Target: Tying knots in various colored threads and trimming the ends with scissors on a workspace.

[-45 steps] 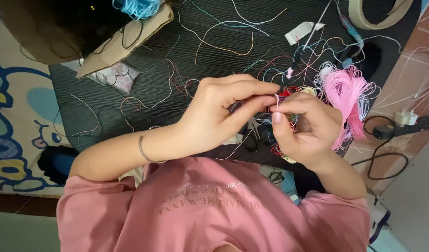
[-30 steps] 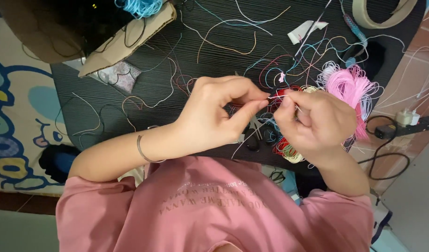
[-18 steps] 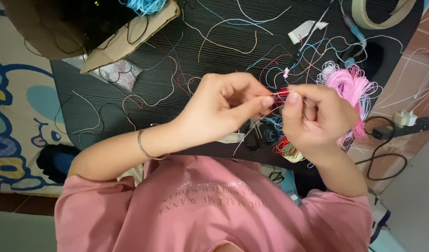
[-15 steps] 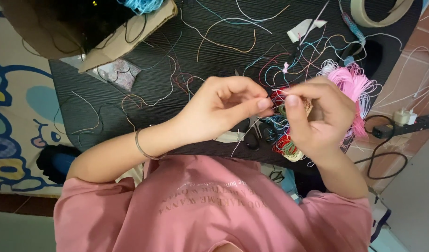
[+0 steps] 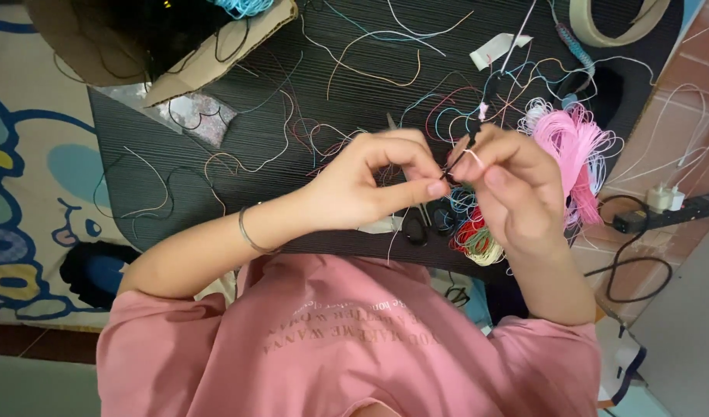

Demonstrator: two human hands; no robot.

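Head view shows the left hand (image 5: 370,181) pinching a thin thread (image 5: 456,164) tight. At its 3 o'clock, the right hand (image 5: 516,193) pinches the same thread's other end. Both hover over the black table (image 5: 292,93). Many loose strings (image 5: 385,46) and a pink bundle (image 5: 574,147) wait untouched.

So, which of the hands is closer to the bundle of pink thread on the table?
The right hand. It sits just beside the pink thread bundle, about touching its edge. The left hand is farther away, on the other side of the right hand.
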